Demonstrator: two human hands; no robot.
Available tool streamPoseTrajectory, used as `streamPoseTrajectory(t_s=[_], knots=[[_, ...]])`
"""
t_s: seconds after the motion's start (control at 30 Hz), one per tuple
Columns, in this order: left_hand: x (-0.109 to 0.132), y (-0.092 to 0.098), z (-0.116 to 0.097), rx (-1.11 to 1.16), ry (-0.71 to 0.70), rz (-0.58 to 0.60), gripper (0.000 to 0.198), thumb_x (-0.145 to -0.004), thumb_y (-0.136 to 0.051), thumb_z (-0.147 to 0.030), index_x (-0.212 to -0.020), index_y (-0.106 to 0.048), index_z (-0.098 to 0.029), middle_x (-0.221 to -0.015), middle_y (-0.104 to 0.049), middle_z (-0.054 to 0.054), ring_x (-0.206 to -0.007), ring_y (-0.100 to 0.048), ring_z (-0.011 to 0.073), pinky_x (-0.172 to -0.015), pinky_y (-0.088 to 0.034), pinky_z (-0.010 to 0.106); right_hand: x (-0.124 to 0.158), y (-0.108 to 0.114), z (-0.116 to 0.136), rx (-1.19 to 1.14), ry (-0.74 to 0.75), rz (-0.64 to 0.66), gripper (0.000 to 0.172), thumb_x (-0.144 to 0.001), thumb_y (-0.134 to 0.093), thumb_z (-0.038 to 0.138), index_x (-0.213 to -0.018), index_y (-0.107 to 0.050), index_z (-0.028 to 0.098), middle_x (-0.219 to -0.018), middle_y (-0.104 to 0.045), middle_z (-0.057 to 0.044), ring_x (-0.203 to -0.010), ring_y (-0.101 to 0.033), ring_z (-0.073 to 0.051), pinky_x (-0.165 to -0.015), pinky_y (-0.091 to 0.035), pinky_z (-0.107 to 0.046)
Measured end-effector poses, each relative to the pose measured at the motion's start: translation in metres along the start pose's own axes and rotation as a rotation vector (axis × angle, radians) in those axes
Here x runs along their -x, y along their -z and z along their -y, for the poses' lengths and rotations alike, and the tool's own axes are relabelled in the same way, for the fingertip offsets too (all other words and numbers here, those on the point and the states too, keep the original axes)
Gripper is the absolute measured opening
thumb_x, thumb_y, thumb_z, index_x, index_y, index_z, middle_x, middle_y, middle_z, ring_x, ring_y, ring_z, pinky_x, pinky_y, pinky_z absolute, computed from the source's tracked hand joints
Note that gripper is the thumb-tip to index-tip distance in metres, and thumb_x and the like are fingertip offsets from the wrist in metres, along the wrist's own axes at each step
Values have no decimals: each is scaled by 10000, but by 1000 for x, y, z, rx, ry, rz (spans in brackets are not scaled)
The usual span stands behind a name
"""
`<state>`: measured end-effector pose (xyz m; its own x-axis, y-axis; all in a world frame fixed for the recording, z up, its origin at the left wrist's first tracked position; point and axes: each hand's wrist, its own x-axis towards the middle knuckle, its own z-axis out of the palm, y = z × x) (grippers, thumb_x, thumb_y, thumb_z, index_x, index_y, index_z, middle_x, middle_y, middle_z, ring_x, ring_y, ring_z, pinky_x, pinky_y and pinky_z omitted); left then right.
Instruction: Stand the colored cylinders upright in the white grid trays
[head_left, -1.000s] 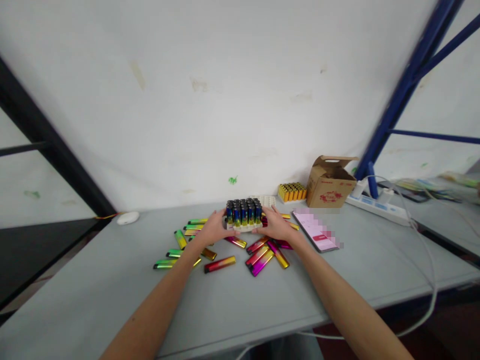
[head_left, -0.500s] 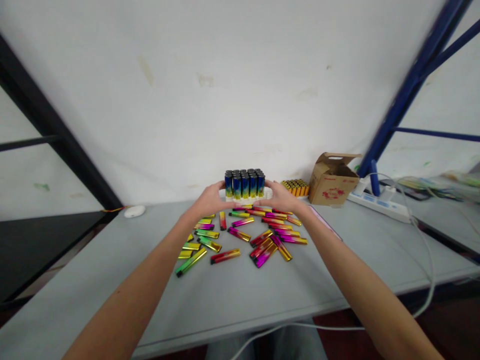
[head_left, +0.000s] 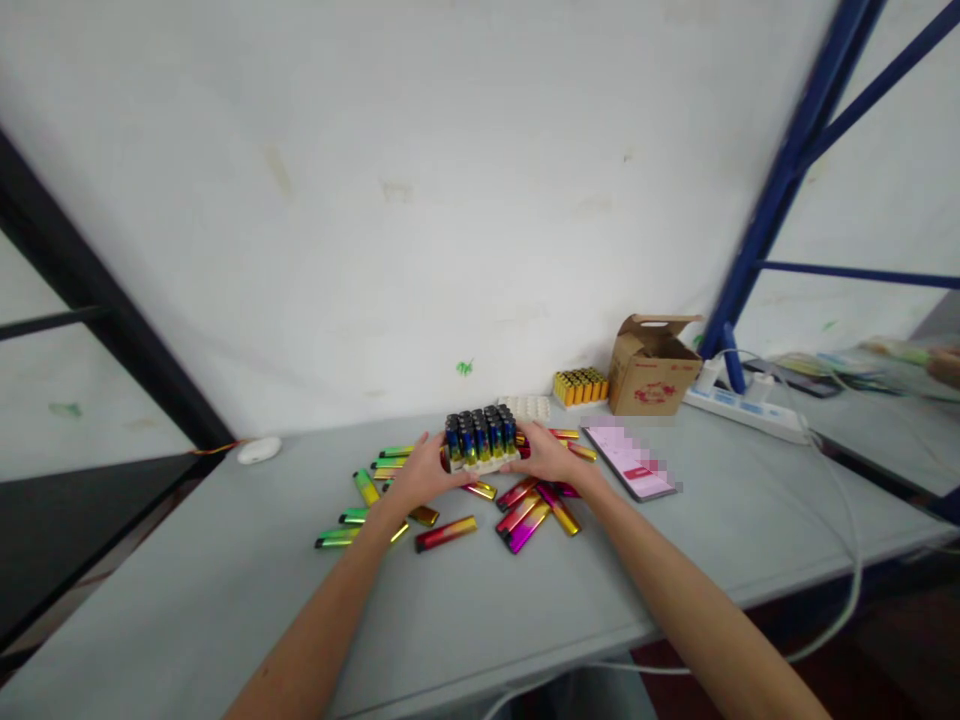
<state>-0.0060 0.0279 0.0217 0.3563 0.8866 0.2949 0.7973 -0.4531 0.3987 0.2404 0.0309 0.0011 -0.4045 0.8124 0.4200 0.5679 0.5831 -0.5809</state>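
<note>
A tray point(head_left: 486, 466) already packed with tubes point(head_left: 481, 437) is being gripped by left hand point(head_left: 422, 478) and right hand point(head_left: 552, 455), sticks point(head_left: 446, 534) being left loose.

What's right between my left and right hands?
A white tray of dark-topped blue cylinders, held at its ends by your left hand and right hand; the head view shows it.

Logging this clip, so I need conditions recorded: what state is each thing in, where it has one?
Left hand: gripping white tray, left end
Right hand: gripping its right end
Blue-yellow cylinders: upright in it
Rear pocketed tray: partly hidden
Metallic sticks: lying loose
Yellow cylinders: upright, grouped
Cardboard box: upright, top open
Smartphone: face up, lit
Power strip: plugs inserted
</note>
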Motion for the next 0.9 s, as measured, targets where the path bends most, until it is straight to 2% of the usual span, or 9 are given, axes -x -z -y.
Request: streamPoseTrajectory(t_s=[0.07,0.2,0.33,0.47,0.57,0.63,0.67,0.77,0.9], knots=[[2,-3,1,-13,0,4,627,-633,-757,-480,-1142,-592,-152,-1097,-687,117,-1067,-618,329,-1037,-389,477,-1,-3,-3,-8,22,0,696,-680,-779,349,-1300,-517,171,-1278,-595,-134,-1158,-548,-300,-1014,-378,-466],[3,-4,1,-9,33,5,638,-650,-750,-474,-1167,-570,-146,-1126,-669,128,-1075,-606,337,-950,-457,449,-2,-4,-8,52,25,6,693,-705,-755,361,-1316,-494,164,-1293,-581,-149,-1178,-534,-310,-1037,-346,-497],[2,-5,0,11,26,18,646,-670,-742,-438,-1210,-545,-143,-1177,-646,136,-1117,-583,344,-930,-472,429,-2,-5,-10,128,39,33,686,-724,-734,391,-1318,-487,153,-1306,-566,-162,-1200,-515,-312,-1059,-318,-506],[1,-8,1,2,-21,8,692,-699,-720,-425,-1281,-491,-131,-1246,-610,155,-1156,-566,330,-982,-443,433,0,-5,-13,158,7,29,776,-699,-743,455,-1350,-468,134,-1370,-506,-197,-1269,-457,-334,-1062,-328,-501],[6,-5,9,-35,-65,15,799,-703,-705,-497,-1352,-425,-123,-1345,-540,176,-1234,-507,333,-1050,-381,468,5,2,-19,151,-39,14,852,-662,-763,499,-1367,-464,125,-1395,-481,-212,-1316,-411,-351,-1074,-325,-500],[12,1,20,-71,-54,11,848,-693,-689,-560,-1367,-416,-124,-1388,-501,184,-1278,-466,342,-1081,-343,489,9,12,-25,151,-83,-4,767,-710,-722,505,-1327,-511,102,-1368,-509,-215,-1312,-422,-348,-1069,-342,-485],[16,5,26,-82,-35,1,831,-699,-672,-578,-1356,-437,-128,-1390,-502,182,-1286,-460,339,-1089,-334,489,11,17,-29,157,-102,-28,660,-767,-673,485,-1293,-545,106,-1337,-541,-203,-1287,-455,-333,-1060,-355,-476],[28,16,47,-84,10,-85,662,-786,-550,-602,-1268,-540,-148,-1338,-558,148,-1256,-495,312,-1069,-375,453,15,34,-38,213,-145,-94,395,-885,-537,376,-1163,-642,116,-1205,-639,-171,-1129,-580,-289,-994,-417,-440],[35,26,64,-70,-14,-141,477,-838,-473,-550,-1079,-642,-175,-1161,-663,117,-1086,-603,279,-994,-451,429,16,44,-39,312,-138,-60,246,-880,-542,284,-968,-723,143,-1043,-709,-129,-987,-625,-255,-906,-450,-375]])
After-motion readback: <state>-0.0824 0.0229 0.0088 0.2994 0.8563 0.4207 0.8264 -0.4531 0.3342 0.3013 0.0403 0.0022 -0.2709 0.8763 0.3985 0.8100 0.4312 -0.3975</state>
